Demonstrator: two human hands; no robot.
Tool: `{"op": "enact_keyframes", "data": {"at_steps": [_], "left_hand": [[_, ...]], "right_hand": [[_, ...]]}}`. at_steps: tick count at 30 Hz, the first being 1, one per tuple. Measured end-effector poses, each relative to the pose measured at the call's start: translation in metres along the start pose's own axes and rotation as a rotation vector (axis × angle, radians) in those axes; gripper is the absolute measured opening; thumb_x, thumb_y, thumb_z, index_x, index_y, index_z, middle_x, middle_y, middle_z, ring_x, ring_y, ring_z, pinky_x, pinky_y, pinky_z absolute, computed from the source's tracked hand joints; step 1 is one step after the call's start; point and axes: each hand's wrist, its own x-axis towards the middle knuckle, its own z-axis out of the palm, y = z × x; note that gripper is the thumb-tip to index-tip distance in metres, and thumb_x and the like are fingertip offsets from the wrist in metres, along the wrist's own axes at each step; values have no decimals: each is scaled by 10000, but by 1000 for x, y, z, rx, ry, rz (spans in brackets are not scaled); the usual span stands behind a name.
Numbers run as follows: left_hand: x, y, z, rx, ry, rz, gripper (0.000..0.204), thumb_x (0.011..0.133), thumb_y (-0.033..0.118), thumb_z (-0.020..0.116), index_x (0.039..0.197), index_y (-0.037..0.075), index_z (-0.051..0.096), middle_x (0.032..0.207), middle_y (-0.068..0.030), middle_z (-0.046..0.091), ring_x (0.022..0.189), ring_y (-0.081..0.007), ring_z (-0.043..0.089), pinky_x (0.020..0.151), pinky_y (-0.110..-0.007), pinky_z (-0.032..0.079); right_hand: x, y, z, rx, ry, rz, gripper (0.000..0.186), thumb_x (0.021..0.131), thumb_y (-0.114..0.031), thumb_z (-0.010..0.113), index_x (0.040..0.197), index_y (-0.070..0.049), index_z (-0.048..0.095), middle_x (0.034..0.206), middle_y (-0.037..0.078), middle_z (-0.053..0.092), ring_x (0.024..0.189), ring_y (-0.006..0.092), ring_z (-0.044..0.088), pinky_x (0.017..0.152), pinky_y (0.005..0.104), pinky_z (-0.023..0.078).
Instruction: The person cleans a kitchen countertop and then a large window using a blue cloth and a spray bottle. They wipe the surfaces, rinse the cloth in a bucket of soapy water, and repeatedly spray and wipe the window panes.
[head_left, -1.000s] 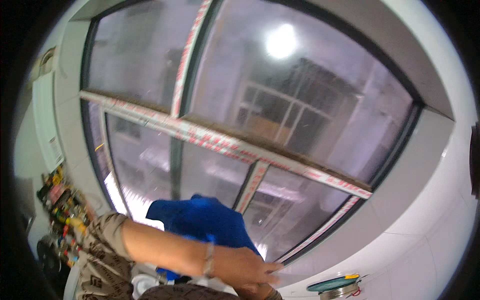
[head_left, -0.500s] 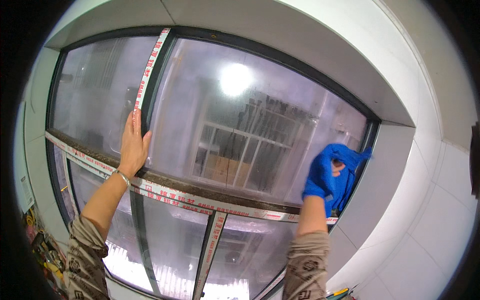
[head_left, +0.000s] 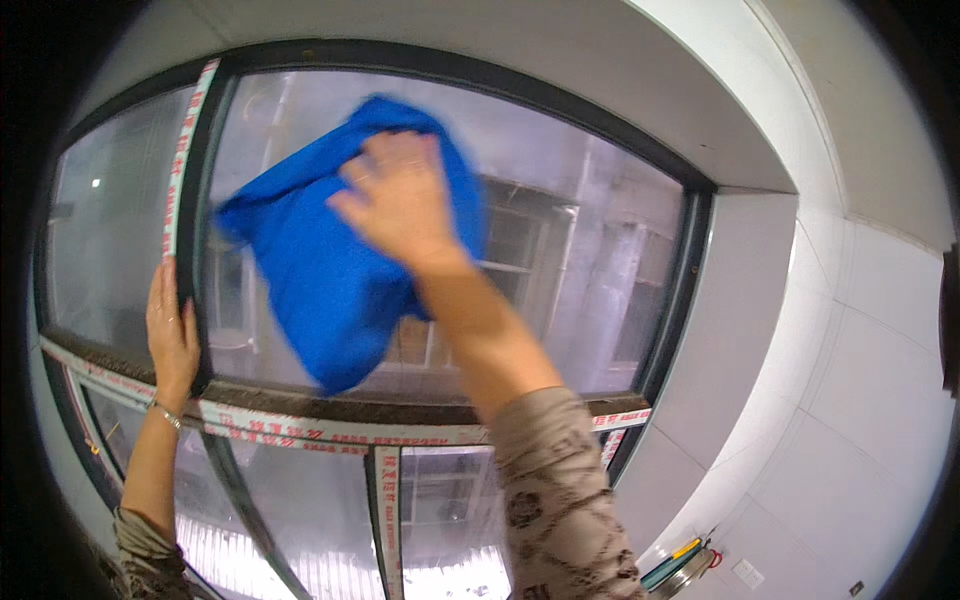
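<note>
My right hand presses a blue cleaning cloth against the large upper window pane, left of its middle. The cloth is spread wide, with a corner hanging down toward the crossbar; hand and cloth are a little blurred. Beside the cloth, my left hand rests with straight fingers along the dark upright frame post, which carries a strip of printed white-and-red film. Its thumb stands apart from the fingers.
A dirty ledge and film-covered crossbar run below the pane, with lower panes beneath. At right are the window recess wall and tiled wall. Some tools lie low at right.
My right hand has swept the cloth from the pane's lower right corner up and left, spreading it out. The view has shifted right; my left hand stays at the post.
</note>
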Motion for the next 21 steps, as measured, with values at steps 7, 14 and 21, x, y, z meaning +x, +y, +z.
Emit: {"op": "enact_keyframes", "data": {"at_steps": [7,14,21], "left_hand": [[1,5,9,-157,6,-93,508,866,-2,406,1354,53,273,1384,-131,301,1277,-284,290,1040,-350,248],[9,-7,-13,-102,-9,-33,513,870,2,398,1360,53,257,1398,-129,280,1293,-281,264,1052,-354,224],[6,3,-3,-72,-25,-75,538,853,-5,413,1361,45,244,1385,-140,296,1269,-313,292,1023,-366,268]], "right_hand": [[-142,237,-133,-860,353,462,273,771,-265,574,852,-13,640,993,178,589,952,346,535,831,444,402],[-106,295,-194,-557,127,1424,293,838,-282,518,1015,-65,609,1078,123,590,911,273,571,799,412,444],[-1,224,-127,-506,132,989,294,836,-286,517,1018,-75,610,1095,122,582,929,276,564,810,412,438]]}}
